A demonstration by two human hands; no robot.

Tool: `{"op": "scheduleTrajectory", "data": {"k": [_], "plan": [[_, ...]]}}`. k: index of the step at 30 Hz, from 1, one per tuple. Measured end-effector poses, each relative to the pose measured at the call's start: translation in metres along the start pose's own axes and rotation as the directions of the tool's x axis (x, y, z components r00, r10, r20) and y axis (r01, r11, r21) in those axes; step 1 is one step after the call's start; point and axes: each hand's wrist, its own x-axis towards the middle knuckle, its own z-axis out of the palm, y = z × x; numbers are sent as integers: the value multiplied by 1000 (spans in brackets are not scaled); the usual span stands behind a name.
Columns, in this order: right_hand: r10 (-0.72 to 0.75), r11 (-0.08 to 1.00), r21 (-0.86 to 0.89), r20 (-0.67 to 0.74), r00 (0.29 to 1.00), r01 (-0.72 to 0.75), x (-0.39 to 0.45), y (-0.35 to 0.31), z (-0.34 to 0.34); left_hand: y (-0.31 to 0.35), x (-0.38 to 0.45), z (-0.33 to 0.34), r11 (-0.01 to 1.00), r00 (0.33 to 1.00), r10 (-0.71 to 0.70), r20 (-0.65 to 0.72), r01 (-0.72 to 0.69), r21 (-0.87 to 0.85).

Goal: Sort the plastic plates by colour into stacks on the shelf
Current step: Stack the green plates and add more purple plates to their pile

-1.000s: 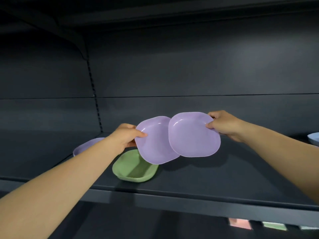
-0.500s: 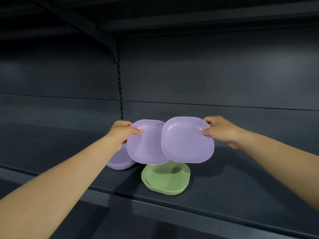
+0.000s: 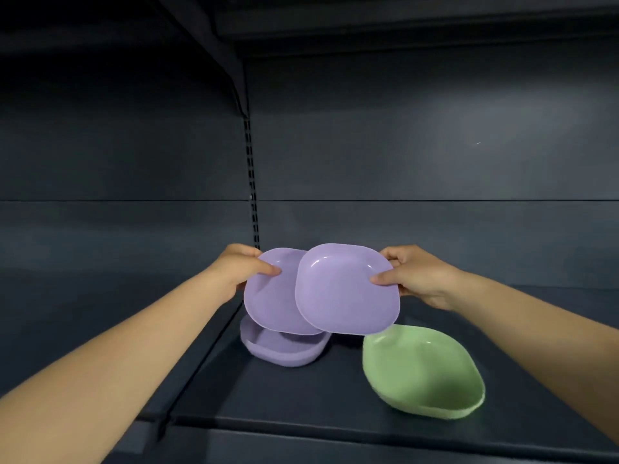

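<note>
My left hand [image 3: 239, 267] pinches the upper left rim of a purple plate [image 3: 269, 296], thumb on its face. My right hand [image 3: 413, 276] pinches the right rim of a second purple plate [image 3: 345, 291], which overlaps the first one in front. Both plates are tilted toward me, in the air above the shelf [image 3: 301, 396]. Beneath them a third purple plate [image 3: 284, 349] lies on the shelf, partly hidden. A green plate [image 3: 422, 371] lies on the shelf to its right, apart from it.
The dark shelf has a back wall and a slotted upright post [image 3: 253, 195] just behind my left hand. A shelf bracket [image 3: 231, 68] slopes down from above. The shelf's front edge [image 3: 335, 430] runs across the bottom.
The view has swung left, so the plates on the shelf now appear further right. Both held plates have come over the purple plate on the shelf, overlapping more.
</note>
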Motion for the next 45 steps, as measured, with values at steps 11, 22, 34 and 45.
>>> {"op": "scheduleTrajectory", "data": {"k": [11, 22, 34, 45], "plan": [[207, 975, -38, -178, 962, -217, 18, 12, 64, -59, 47, -3, 988, 945, 77, 318, -115, 103], [248, 933, -206, -222, 943, -294, 14, 2, 93, -79, 45, 7, 974, 884, 12, 467, 96, -207], [206, 811, -532, -127, 970, -242, 9, 9, 125, -85, 10, 14, 982, 926, 73, 371, -1, -190], [-148, 316, -943, -153, 977, -100, -34, 2, 31, 1, 9, 33, 729, 809, 345, 475, -550, 408]]}}
